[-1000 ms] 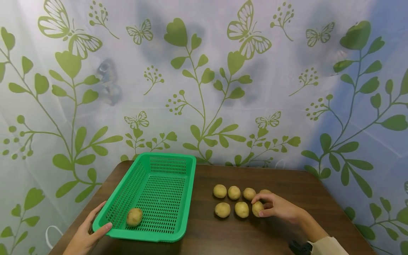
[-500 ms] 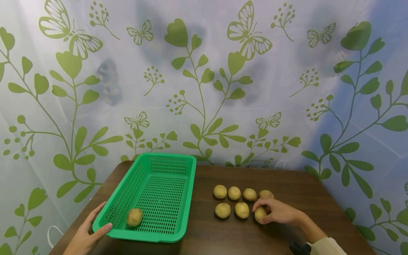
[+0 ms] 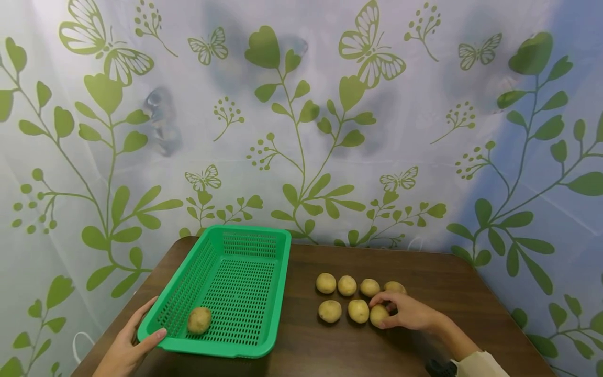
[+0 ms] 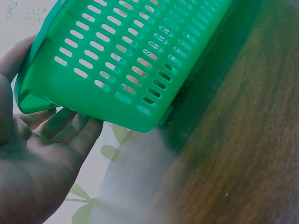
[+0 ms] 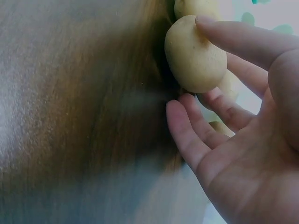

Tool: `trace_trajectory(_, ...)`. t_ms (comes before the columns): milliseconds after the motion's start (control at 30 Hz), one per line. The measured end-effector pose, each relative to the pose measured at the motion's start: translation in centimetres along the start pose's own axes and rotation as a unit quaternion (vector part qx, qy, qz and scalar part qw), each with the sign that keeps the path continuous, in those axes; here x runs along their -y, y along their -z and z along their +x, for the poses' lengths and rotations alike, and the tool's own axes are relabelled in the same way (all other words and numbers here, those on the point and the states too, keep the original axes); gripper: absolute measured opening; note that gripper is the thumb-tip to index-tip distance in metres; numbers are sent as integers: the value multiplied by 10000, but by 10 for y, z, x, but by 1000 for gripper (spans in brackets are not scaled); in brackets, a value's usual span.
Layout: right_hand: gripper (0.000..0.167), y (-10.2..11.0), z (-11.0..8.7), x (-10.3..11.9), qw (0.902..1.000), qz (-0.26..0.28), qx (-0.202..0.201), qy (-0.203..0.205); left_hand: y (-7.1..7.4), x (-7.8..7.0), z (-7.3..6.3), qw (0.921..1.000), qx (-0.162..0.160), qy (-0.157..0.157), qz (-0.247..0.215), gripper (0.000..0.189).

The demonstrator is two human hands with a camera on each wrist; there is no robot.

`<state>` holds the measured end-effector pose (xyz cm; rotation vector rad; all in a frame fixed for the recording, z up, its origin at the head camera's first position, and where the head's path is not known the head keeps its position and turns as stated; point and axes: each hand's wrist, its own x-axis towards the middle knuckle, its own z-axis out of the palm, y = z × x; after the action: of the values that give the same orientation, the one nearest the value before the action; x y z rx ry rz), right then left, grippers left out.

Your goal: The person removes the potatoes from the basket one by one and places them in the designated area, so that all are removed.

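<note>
My left hand (image 3: 129,340) grips the near left corner of a green plastic basket (image 3: 282,272), thumb over the rim and fingers beneath it in the left wrist view. One potato (image 3: 199,320) lies inside, near that corner. On the right, my right hand (image 3: 410,313) holds another potato (image 3: 379,316) between thumb and fingers, at the right end of the front row. In the right wrist view, the thumb presses on the side of this potato (image 5: 196,56). Directly left of it sits a front-row potato (image 3: 358,311).
Another front-row potato (image 3: 330,311) is farther left. Behind lies a back row, from a left-end potato (image 3: 325,283) to a right-end potato (image 3: 394,287) partly behind my right hand. The brown wooden table (image 3: 301,340) ends against a patterned curtain (image 3: 301,157).
The potato in my right hand first shifts slightly right and nearer to me, then back left beside its front-row neighbour. My left hand and the basket stay in place.
</note>
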<state>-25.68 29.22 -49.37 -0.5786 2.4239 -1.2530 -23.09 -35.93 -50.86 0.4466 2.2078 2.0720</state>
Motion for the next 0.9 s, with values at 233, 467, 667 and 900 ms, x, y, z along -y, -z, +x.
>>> trace_trajectory(233, 41, 5, -1, 0, 10000, 3, 21, 82, 0, -1, 0, 9998, -95, 142, 86, 74)
trace_trajectory(467, 44, 12, 2, 9, 9994, -326, -10, 126, 0, -1, 1, 9998, -85, 189, -36, 74)
trace_trajectory(667, 43, 16, 6, 18, 9989, -434, 67, 148, 0, 0, 0, 10000, 28, 19, -81, 74)
trace_trajectory(900, 42, 21, 13, 33, 9988, -451, 138, 150, 0, 2, 1, 9998, 27, -179, -27, 73)
